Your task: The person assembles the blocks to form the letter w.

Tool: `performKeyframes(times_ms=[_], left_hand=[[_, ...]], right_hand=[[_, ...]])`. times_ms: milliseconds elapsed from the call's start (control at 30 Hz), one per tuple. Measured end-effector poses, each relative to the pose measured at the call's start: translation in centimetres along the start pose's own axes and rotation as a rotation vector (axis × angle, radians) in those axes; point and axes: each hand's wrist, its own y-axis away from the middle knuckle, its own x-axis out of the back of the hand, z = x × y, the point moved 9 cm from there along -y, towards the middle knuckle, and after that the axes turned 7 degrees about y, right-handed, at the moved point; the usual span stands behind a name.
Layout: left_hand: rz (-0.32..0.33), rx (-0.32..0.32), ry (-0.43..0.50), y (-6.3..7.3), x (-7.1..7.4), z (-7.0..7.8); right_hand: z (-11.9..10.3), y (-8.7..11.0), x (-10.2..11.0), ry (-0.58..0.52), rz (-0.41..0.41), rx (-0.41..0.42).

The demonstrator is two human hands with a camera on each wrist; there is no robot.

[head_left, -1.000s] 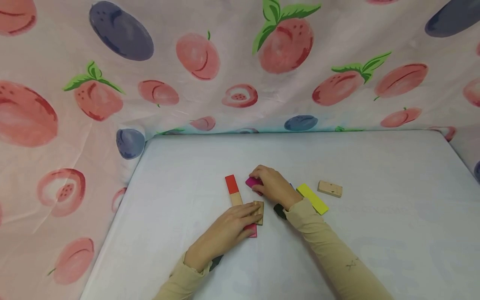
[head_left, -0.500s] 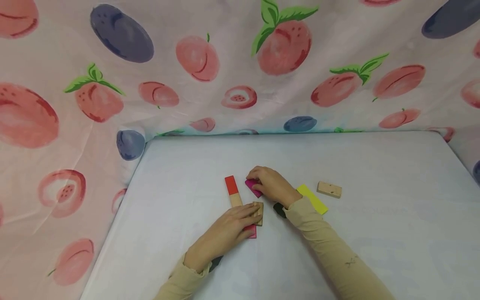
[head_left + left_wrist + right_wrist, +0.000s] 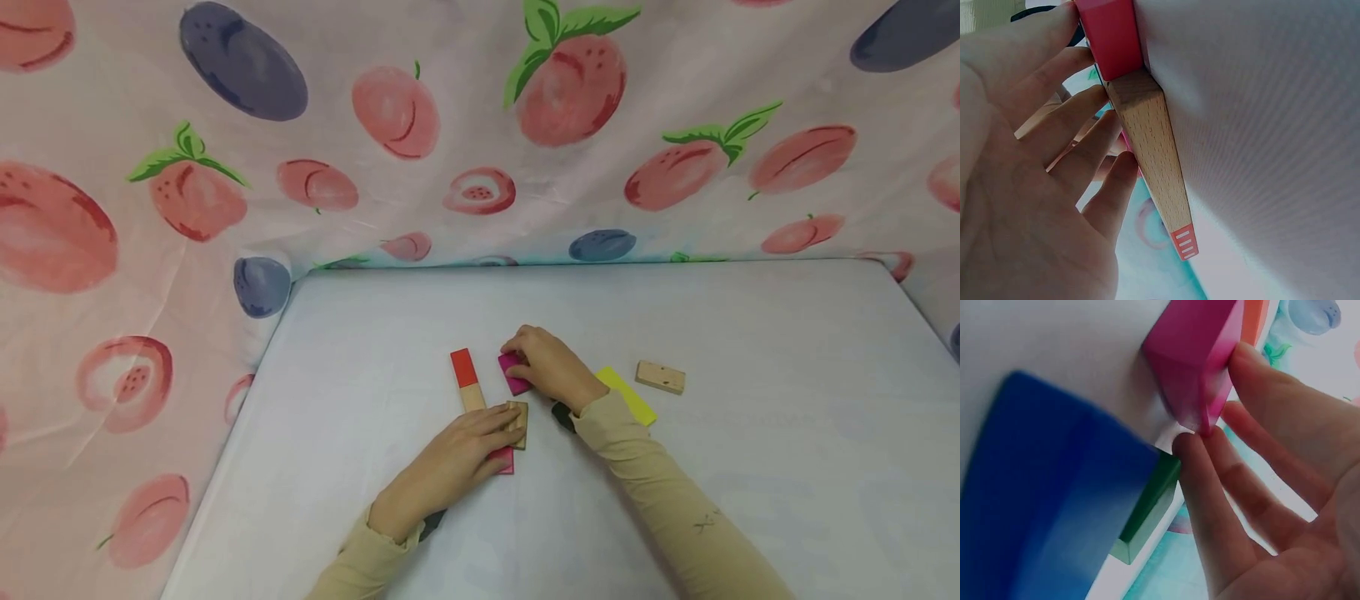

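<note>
In the head view my left hand [image 3: 450, 454] rests its outstretched fingers on a wooden block [image 3: 521, 417] and a pinkish-red block [image 3: 506, 460]. The left wrist view has its fingertips touching the sides of a red block [image 3: 1113, 40] and a plain wooden block [image 3: 1150, 137]. Further right, my right hand [image 3: 551, 364] pinches a magenta block [image 3: 514, 377] between thumb and fingers, low at the table. A red block [image 3: 464, 367] lies end to end with a plain wooden piece [image 3: 472, 397], partly hidden by the left hand.
A yellow block [image 3: 632, 398] lies beside the right wrist, partly covered by the sleeve. To its right is a plain wooden block [image 3: 660, 377]. In the right wrist view stand a blue block [image 3: 1054, 487] and a green block [image 3: 1154, 494]. A fruit-printed cloth hangs behind the white table [image 3: 787, 333].
My right hand has shifted slightly right with the magenta block, which has turned a little more upright in the head view. The left hand has stayed in place.
</note>
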Motion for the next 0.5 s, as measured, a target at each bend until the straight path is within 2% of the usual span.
performKeyframes(times_ms=[200, 500], left_hand=[[0.002, -0.002, -0.005, -0.01, -0.03, -0.05], [-0.001, 0.007, 0.002, -0.05, -0.05, -0.07]], right_hand=[[-0.52, -0.02, -0.07, 0.026, -0.005, 0.068], [0.02, -0.16, -0.14, -0.010, -0.003, 0.029]])
